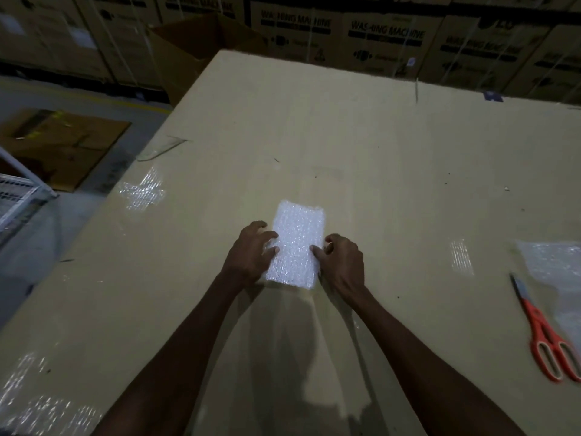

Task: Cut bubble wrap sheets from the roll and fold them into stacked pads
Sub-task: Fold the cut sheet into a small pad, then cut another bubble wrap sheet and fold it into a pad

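Note:
A folded white bubble wrap pad (pixel 297 237) lies on the large cardboard work surface (pixel 361 146), long side pointing away from me. My left hand (pixel 250 250) presses on its left edge with spread fingers lying over the wrap. My right hand (pixel 342 259) is at the right edge, its fingers bent, thumb and forefinger touching the pad's side. More clear bubble wrap (pixel 553 272) lies at the far right edge of the view. A thin clear sheet of it spreads across the near part of the surface, shown only by glints.
Orange-handled scissors (pixel 542 335) lie shut on the right, blades pointing away. Washing machine cartons (pixel 383 39) stand stacked behind the surface, with an open carton (pixel 195 48) at back left. A flattened box (pixel 59 146) and a white wire rack (pixel 19 190) are on the floor at left.

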`<state>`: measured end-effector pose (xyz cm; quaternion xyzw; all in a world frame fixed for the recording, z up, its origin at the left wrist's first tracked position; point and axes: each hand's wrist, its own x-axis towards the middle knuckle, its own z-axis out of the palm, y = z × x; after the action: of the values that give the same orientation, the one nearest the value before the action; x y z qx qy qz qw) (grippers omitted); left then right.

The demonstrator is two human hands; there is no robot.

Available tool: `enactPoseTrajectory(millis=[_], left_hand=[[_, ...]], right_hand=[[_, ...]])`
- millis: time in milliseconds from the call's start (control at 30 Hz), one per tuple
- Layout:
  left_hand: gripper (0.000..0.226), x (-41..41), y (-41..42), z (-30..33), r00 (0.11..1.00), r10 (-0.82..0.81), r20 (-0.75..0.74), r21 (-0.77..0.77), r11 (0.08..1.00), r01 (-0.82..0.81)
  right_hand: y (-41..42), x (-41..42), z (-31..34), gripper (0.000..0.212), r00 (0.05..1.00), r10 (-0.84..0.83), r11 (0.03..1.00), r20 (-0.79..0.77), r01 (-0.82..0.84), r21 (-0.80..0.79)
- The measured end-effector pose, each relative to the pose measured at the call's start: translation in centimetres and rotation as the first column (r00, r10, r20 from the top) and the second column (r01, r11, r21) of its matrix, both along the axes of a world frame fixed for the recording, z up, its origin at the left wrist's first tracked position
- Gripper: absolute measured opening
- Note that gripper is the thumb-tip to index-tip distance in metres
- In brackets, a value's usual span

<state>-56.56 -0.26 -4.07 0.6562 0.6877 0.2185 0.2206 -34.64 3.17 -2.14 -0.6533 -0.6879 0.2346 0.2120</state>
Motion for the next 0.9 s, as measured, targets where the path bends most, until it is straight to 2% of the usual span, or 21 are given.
enactPoseTrajectory(millis=[100,167,233,333,400,500,567,767,900], left_hand=[[0.061,0.7,0.3,0.2,0.993,-0.072,-0.094,0.117,0.990,0.082],[0.061,1.6,0.6,0.5,0.975,-0.119,-0.189,0.102,0.985,0.140],[0.064,2.2,0.8,0.4,0.949,-0.156,-0.274,0.029,0.985,0.170],[0.073,1.9,0.7,-1.3,0.910,-0.183,-0.372,-0.082,0.983,0.164],[0.075,1.5,0.7,-2.3,0.910,-0.184,-0.372,-0.128,0.981,0.146],[0.078,1.6,0.9,-2.3,0.899,-0.193,-0.393,-0.099,0.981,0.167],[0.084,1.8,1.2,-1.8,0.916,-0.185,-0.356,-0.086,0.983,0.164],[0.084,4.6,0.6,0.7,0.956,-0.106,-0.272,0.096,0.986,0.137],[0.080,10.2,-0.7,1.8,0.986,-0.071,-0.149,0.170,0.981,0.096]], right_hand=[[-0.6,-0.2,-0.5,0.046,0.993,0.111,0.984,0.047,-0.116,0.136],[-0.8,-0.7,-1.1,0.058,0.973,0.201,0.966,0.111,-0.216,0.142],[-0.9,-1.2,-1.9,0.070,0.939,0.285,0.948,0.191,-0.306,0.090],[-0.8,-1.3,-2.5,0.075,0.896,0.353,0.934,0.271,-0.352,-0.052],[-1.0,-1.1,-2.8,0.076,0.887,0.360,0.932,0.291,-0.353,-0.077],[-1.1,-1.0,-2.9,0.075,0.883,0.383,0.924,0.271,-0.366,-0.112],[-1.1,-0.8,-2.6,0.076,0.878,0.394,0.919,0.272,-0.377,-0.115],[-2.1,3.2,-0.3,0.076,0.863,0.398,0.915,0.310,-0.398,-0.067],[-3.8,9.6,1.4,0.092,0.867,0.357,0.930,0.349,-0.366,-0.041]])
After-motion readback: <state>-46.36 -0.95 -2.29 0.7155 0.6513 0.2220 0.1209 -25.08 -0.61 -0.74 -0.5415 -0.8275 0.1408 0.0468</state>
